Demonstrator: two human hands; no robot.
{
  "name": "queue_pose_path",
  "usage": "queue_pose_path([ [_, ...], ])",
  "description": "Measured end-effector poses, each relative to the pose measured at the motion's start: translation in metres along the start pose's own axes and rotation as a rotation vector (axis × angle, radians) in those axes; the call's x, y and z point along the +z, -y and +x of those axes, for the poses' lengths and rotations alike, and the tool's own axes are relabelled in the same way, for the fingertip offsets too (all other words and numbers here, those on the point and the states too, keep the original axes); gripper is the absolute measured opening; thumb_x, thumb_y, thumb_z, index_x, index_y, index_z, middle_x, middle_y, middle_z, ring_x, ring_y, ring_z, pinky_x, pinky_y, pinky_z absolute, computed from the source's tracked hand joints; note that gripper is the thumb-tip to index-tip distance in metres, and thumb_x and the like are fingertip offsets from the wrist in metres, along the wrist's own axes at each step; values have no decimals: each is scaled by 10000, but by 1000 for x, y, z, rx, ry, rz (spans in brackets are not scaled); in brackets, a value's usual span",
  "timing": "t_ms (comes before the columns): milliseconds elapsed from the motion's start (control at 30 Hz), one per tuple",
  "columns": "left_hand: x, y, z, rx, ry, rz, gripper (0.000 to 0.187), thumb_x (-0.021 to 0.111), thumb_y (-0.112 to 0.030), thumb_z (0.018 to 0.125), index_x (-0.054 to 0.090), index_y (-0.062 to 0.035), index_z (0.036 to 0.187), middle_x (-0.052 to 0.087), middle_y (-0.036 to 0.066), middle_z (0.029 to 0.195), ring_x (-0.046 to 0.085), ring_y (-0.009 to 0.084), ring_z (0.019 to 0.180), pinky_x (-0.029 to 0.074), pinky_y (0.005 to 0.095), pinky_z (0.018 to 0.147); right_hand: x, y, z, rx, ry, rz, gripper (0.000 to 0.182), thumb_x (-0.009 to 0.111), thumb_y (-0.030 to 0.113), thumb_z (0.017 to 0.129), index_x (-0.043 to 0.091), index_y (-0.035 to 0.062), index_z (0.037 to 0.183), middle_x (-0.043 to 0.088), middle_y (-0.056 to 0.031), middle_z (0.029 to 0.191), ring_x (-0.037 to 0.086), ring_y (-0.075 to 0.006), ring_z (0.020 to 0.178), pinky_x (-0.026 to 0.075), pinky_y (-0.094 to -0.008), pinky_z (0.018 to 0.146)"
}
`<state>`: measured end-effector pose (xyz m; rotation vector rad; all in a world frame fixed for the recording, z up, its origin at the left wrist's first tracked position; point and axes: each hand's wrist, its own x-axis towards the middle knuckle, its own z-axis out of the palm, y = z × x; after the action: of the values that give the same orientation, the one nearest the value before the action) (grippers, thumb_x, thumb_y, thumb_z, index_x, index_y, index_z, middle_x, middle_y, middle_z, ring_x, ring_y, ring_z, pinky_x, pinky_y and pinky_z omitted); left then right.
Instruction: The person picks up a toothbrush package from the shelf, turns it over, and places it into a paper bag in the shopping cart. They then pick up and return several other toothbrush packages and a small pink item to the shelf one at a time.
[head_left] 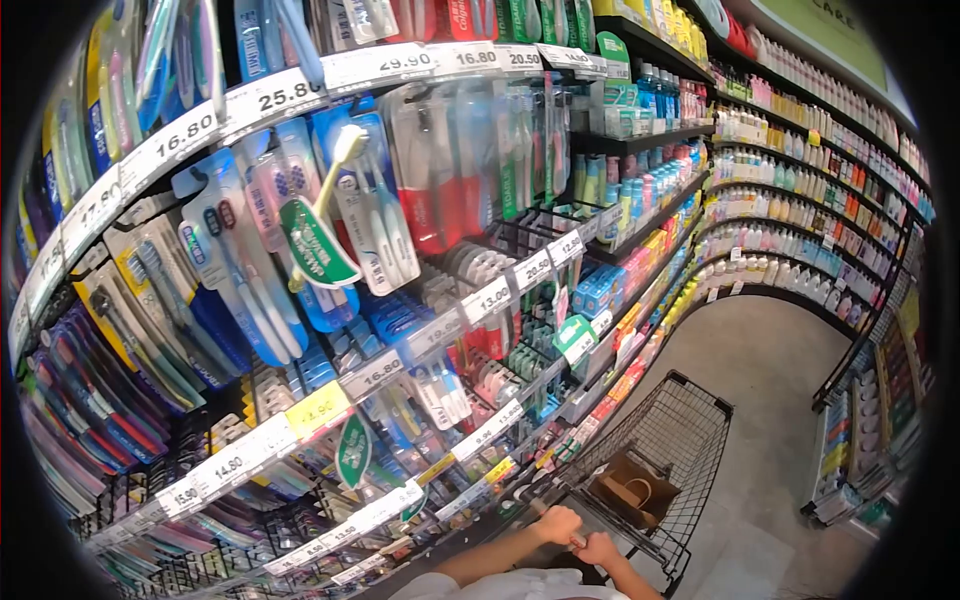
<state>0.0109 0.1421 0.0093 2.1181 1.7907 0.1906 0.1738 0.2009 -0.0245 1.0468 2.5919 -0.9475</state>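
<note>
At the bottom centre, my left hand [558, 525] and my right hand [598, 548] are close together by the handle end of a black wire shopping cart [690, 425]. Fingers of both hands are curled. They seem to hold something small between them, too small to make out. Inside the cart lies a brown bag [632, 488] with a looped handle. Packaged toothbrushes [255, 270] hang in rows on the shelf rack to the left, above price strips [375, 372].
Shelves of bottles [780, 190] curve round the far end of the aisle. A low display [865, 430] stands at the right. Grey floor [770, 350] shows beyond the cart. A green tag [318, 243] juts out from the toothbrush rack.
</note>
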Motion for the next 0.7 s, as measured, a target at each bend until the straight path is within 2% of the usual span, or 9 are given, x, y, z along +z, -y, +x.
queue_pose_path([
  [133, -19, 0, 25, 37, 150, 36, 278, 689, -280, 590, 653, -19, 676, 632, 188, 697, 636, 341, 690, 511, 436, 606, -7, -14, 10, -39, -26, -71, 467, 602, 442, 651, 662, -9, 755, 618, -258, 764, 620, -397, 770, 506, -435, 737],
  [167, -19, 3, 37, 29, 215, 33, 271, 671, -269, 608, 658, -15, 700, 641, 196, 735, 641, 340, 731, 515, 428, 642, -9, -18, 17, 35, 20, -135, 487, 614, 461, 641, 664, -1, 786, 620, -260, 800, 622, -387, 799, 503, -431, 758],
  [200, -13, 5, 49, 16, 284, 32, 266, 653, -258, 626, 663, -11, 724, 649, 204, 773, 646, 338, 772, 519, 420, 678, -3, -34, 22, -11, -52, -113, 415, 613, 410, 681, 665, 20, 812, 635, -225, 817, 627, -369, 782, 508, -421, 713],
  [267, -8, 8, 73, 5, 291, -3, 249, 632, -226, 624, 667, -7, 737, 650, 210, 795, 645, 335, 796, 517, 417, 700, -26, -25, 18, -65, -216, 126, 463, 570, 327, 751, 604, -64, 995, 598, -305, 949, 583, -404, 961, 470, -456, 792],
  [367, -29, -1, 103, -43, 355, -39, 250, 626, -205, 615, 671, -1, 753, 651, 214, 815, 642, 335, 823, 514, 414, 712, -98, -16, 19, 33, 141, 295, 485, 574, 301, 756, 542, 55, 1172, 510, -289, 1176, 495, -402, 1115, 420, -439, 891],
  [600, -39, -6, 178, -37, 414, -64, 265, 627, -201, 587, 673, 2, 751, 651, 211, 809, 641, 336, 814, 512, 415, 696, -185, -101, 109, -486, 330, 9, 262, 613, 285, 715, 659, 44, 805, 640, -178, 795, 620, -343, 734, 499, -393, 650],
  [633, -39, -6, 185, -29, 409, -64, 267, 627, -201, 583, 673, 2, 750, 651, 211, 807, 642, 336, 811, 511, 416, 693, -212, -95, 127, -595, 114, 53, 136, 590, 175, 726, 643, 56, 765, 624, -127, 733, 596, -307, 666, 479, -363, 611],
  [667, -38, -7, 189, -25, 404, -62, 268, 627, -200, 579, 673, 2, 749, 652, 211, 805, 642, 337, 809, 511, 416, 690, -271, -50, 118, -576, -93, 41, 102, 579, 137, 722, 626, 47, 736, 605, -121, 691, 592, -285, 641, 481, -357, 613],
  [700, -38, -8, 193, -22, 397, -66, 270, 627, -200, 575, 673, 2, 748, 652, 210, 803, 642, 337, 806, 511, 416, 688, -301, -36, 138, -708, -310, 159, 81, 560, 98, 731, 617, 41, 720, 594, -116, 670, 595, -270, 619, 481, -352, 587],
])
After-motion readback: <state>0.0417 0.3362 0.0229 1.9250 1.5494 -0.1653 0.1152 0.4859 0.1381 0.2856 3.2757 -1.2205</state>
